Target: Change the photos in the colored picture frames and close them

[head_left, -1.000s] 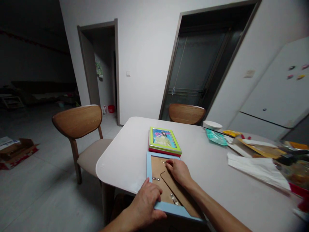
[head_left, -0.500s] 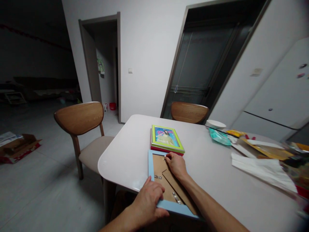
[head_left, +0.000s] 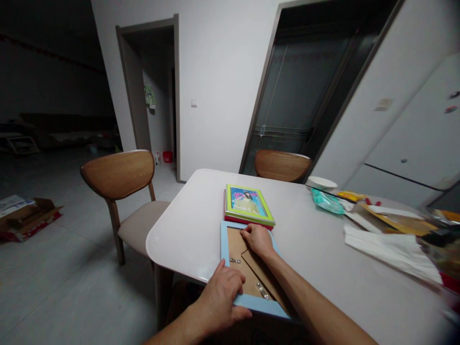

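A light blue picture frame lies face down on the white table, its brown backing board and small metal clips showing. My left hand grips the frame's near left corner, fingers curled over the edge. My right hand rests on the backing near the frame's far edge, fingers bent and pinched at a small clip there. Just beyond lies a stack of frames with a green one on top, a picture in it, over a red one.
Two wooden chairs stand at the table: one at the left, one at the far side. White paper, a teal packet, a white bowl and other clutter cover the table's right. A cardboard box sits on the floor.
My right hand has slid a little further along the backing toward the frame's far edge. My left hand keeps its hold on the near corner. The view has shifted slightly.
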`<state>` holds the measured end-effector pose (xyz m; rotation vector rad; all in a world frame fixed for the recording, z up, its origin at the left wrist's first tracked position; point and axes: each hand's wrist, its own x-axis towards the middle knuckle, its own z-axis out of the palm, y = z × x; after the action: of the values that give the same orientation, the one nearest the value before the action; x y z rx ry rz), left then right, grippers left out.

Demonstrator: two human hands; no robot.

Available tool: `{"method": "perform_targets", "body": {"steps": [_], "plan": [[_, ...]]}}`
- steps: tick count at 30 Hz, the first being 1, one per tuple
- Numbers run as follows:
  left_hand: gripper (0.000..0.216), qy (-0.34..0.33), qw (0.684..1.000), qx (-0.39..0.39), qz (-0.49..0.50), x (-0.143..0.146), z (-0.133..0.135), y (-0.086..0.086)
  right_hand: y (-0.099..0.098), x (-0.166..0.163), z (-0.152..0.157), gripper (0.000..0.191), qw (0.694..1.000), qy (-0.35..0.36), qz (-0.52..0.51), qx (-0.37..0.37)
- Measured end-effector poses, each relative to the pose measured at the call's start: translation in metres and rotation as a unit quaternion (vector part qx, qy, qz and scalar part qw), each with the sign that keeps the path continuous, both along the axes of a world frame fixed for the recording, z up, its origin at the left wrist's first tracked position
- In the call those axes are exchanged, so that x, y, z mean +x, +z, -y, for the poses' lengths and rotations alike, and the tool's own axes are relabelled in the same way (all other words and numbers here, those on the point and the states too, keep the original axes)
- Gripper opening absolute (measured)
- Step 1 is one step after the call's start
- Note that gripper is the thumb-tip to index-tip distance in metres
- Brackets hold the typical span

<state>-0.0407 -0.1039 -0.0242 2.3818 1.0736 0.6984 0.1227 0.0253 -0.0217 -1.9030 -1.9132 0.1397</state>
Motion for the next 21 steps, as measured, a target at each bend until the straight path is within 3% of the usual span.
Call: {"method": "perform_targets", "body": {"steps": [6, 9, 12, 16, 21], "plan": [[0.037, 0.009, 1.000, 0.001, 0.008, 0.002, 0.001, 0.003, 0.008, 0.000, -0.005, 0.018, 1.000, -0.014, -0.017, 0.000], [0.038, 0.009, 1.000, -0.003, 0.010, 0.000, 0.000, 0.005, 0.018, 0.006, 0.012, 0.021, 0.998, 0.043, -0.042, -0.001], [0.038, 0.005, 1.000, -0.010, 0.000, -0.002, -0.002, 0.007, 0.026, 0.020, 0.049, 0.020, 0.991, 0.117, -0.061, -0.017], [0.035, 0.003, 1.000, -0.011, -0.008, -0.003, -0.004, 0.007, 0.033, 0.036, 0.099, 0.012, 0.957, 0.274, -0.062, -0.076], [0.035, -0.002, 1.000, -0.008, -0.011, -0.003, -0.004, 0.007, 0.026, 0.037, 0.115, 0.014, 0.948, 0.310, -0.020, -0.062]]}}
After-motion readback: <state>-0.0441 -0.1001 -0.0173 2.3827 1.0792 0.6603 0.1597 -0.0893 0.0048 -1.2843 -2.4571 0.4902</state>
